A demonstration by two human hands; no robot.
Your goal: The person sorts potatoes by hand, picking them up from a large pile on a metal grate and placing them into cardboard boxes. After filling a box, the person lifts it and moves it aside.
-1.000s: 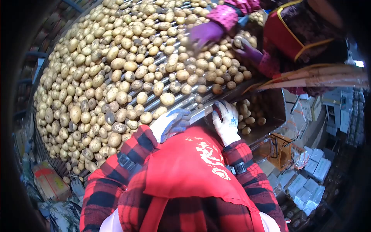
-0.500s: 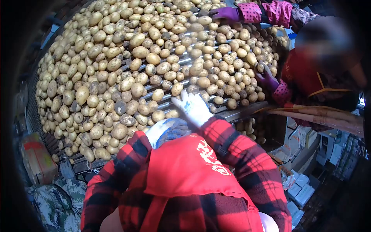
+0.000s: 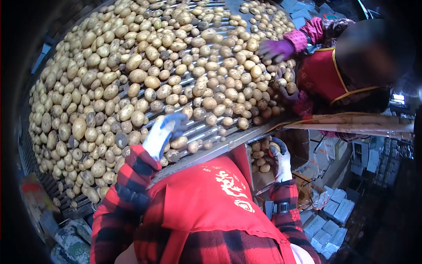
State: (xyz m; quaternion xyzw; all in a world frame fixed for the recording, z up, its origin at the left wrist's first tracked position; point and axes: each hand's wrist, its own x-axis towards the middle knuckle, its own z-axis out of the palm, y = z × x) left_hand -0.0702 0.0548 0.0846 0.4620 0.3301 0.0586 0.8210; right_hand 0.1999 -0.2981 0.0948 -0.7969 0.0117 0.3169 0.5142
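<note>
My left hand [image 3: 165, 132], in a white and blue glove, is over the metal bars of the sorting rack [image 3: 200, 127]. Its fingers look apart and somewhat blurred, close to a potato [image 3: 187, 111]; I see nothing held in them. To the right and lower down, my right hand [image 3: 282, 160], gloved the same way, curls its fingers around a potato [image 3: 275, 149]. That hand is inside the top of a box [image 3: 263, 177] beside the rack's front edge, with several potatoes [image 3: 264, 168] lying under it.
Potatoes [image 3: 92, 110] cover much of the rack. A co-worker in a red apron [image 3: 318, 72] stands at the right, one purple glove [image 3: 277, 49] over the potatoes. A long wrapped beam [image 3: 351, 122] juts in at right. White packages [image 3: 336, 204] lie on the floor.
My right hand has moved from the rack down to the box at the right and now holds a potato. My left hand has moved up over the bars. The view has shifted; the co-worker's hands have moved.
</note>
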